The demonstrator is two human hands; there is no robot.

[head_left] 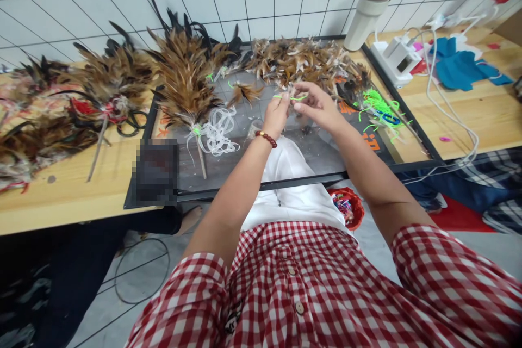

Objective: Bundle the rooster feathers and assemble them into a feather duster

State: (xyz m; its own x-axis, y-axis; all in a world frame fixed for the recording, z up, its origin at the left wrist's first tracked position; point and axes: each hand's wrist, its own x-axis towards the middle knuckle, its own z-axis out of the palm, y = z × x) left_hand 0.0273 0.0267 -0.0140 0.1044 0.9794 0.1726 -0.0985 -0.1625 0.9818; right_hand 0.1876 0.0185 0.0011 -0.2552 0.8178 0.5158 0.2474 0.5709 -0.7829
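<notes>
Both my hands are raised over a glass-topped table (310,147). My left hand (276,114), with a red bead bracelet at the wrist, pinches one end of a thin green tie (294,98). My right hand (316,106) pinches the other end, fingers curled. A small tuft of feathers seems to be caught between them, but it is hard to make out. Just beyond lies a heap of loose brown feathers (302,62). A finished feather duster (185,84) lies to the left with white string (218,133) by its handle.
More feather dusters (101,81) and black scissors (131,122) lie on the wooden table at left. Green ties (379,106) lie at right. A white bottle (367,13), a power strip (397,57), cables and blue cloth (459,68) sit on the right table. A red basket (348,206) stands on the floor.
</notes>
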